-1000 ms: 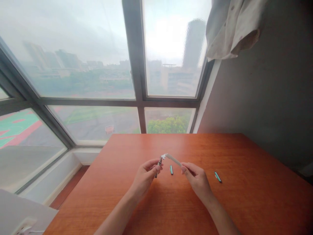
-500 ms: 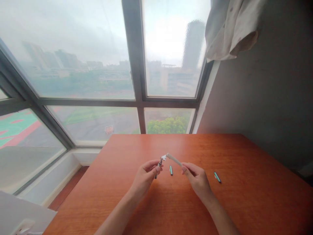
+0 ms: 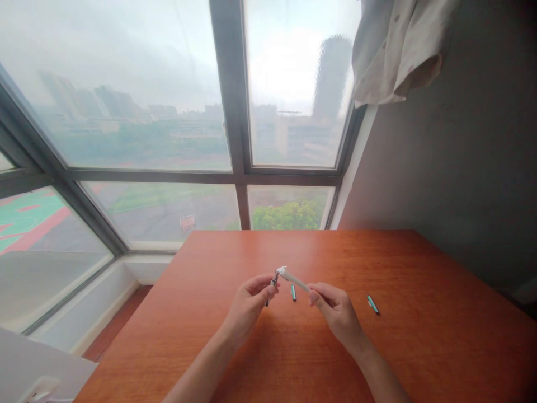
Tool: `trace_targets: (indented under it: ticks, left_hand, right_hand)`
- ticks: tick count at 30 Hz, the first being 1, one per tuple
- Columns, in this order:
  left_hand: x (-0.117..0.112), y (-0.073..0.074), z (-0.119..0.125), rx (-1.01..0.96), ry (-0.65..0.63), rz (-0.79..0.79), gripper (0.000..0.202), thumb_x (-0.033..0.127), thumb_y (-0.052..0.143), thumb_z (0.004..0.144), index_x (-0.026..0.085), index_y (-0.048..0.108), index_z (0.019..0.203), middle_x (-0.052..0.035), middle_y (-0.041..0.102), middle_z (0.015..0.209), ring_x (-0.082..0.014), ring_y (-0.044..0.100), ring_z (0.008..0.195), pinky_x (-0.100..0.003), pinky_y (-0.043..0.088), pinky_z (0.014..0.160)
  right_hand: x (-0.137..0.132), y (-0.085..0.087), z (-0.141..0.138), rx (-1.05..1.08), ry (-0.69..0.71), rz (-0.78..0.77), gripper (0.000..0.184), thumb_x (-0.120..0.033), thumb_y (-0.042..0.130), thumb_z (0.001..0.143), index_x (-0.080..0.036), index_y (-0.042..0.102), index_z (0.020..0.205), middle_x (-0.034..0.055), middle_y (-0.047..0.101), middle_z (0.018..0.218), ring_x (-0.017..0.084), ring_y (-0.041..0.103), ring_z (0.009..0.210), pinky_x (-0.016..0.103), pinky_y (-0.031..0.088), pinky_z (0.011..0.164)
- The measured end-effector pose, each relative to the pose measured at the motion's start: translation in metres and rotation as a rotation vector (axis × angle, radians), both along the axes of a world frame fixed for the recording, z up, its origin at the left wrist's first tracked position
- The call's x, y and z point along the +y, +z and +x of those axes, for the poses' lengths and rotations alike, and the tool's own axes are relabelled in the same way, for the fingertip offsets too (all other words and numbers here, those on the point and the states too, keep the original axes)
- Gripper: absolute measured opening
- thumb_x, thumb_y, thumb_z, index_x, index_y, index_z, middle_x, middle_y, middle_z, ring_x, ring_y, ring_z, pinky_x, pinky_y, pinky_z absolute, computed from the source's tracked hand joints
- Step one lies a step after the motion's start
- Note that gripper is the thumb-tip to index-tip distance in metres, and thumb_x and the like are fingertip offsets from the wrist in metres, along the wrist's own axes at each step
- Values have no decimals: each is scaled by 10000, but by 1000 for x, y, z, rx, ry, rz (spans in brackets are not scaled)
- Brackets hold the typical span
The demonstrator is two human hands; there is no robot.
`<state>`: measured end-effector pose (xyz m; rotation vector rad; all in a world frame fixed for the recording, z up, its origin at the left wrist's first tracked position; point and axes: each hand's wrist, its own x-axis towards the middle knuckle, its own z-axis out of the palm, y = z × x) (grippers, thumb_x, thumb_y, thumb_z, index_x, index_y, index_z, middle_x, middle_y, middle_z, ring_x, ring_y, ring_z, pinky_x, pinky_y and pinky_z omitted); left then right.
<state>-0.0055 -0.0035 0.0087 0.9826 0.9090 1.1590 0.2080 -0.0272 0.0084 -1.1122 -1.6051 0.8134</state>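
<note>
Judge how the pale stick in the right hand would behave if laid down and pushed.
The pale stick is probably stiff, as it runs straight beyond the right hand. Its slimness suggests low weight. On the smooth-looking table it would likely slide; its cross-section is too small to judge rolling.

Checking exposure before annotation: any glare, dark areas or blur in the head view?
Head view: the upper-right window pane is nearly blown out, with a pale sheen on the table's far part; the right-hand wall falls into darkness; in the same view, the metal tool and pale stick look soft, fine detail unreadable.
</note>
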Motion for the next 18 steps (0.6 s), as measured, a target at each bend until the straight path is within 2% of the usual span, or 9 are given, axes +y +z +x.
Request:
trace_targets:
  ticks: [13,18]
  left_hand:
    - [-3,2,1,-14,-14,1,294,340,785,653,177,732,892,-78,701,808,-174,578,727,-283,409,677]
    - [-2,2,0,5,-5,7,298,335,779,665,169,729,907,-88,702,828,-181,576,737,-273,400,652]
  right_hand:
    - [3,-4,-1,-13,-66,2,389,-455,470,900,-163,654,720,12,570,642,148,511,604,222,377,555]
    - [1,-1,-3,5,3,-7,396,-449,469,901,-164,609,664,15,549,646,140,486,607,222,372,553]
